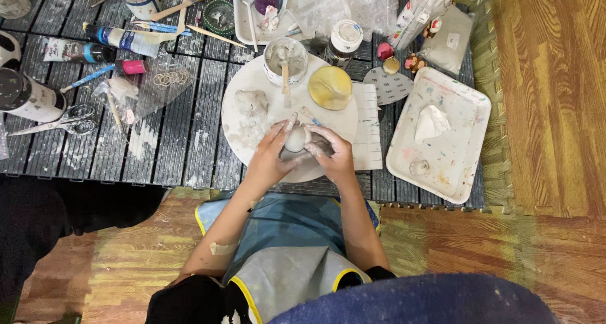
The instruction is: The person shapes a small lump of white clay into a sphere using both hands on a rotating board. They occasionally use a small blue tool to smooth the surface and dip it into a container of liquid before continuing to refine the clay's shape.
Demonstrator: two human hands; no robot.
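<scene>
Dark mats cover the low work spot in front of you, with wooden floor to the right. Your two hands meet over the near edge of a round white board. Your left hand curls around the left side of a small grey clay lump, fingers bent and pressed on it. Your right hand cups the right side the same way, so the lump sits squeezed between both hands. Both wrists bend inward and your elbows stay close to your blue and grey apron.

On the board stands a cup of grey mush with a stick in it, a yellow sponge beside it, and another clay lump on the left. A white tray with a crumpled tissue lies to your right. Paint tubes, scissors and a dark bottle with a white label lie far left. A pack of markers sits at the top.

Your hands are right at the board's near rim. Bare mat shows left of the board.
</scene>
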